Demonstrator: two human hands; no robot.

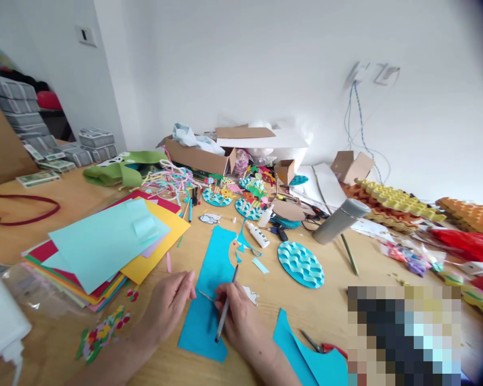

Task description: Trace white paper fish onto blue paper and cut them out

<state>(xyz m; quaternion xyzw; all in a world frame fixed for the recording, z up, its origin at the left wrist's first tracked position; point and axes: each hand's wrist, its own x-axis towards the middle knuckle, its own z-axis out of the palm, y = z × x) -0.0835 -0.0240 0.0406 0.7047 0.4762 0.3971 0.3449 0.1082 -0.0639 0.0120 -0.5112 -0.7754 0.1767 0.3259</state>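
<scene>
A sheet of bright blue paper [215,262], with a curved cut in its right edge, lies flat before me. My right hand [235,308] is closed around a slim grey pen [224,313] over the sheet. A thin metallic rod [206,295] sticks out leftward from the same fingers; its kind is unclear. At the sheet's left edge is my left hand [171,303], fingers curled and pressed together, their inner side hidden. A white paper cutout [250,295] lies partly behind my right hand. Small blue scraps [243,241] rest by the curved edge.
Coloured paper [108,246] is stacked on the left. A wavy-patterned blue oval [300,264], white glue bottle [258,235] and grey flask [340,221] are to the right. Red-handled scissors [326,347] lie by blue offcuts [306,354]. Boxes [199,155] line the wall.
</scene>
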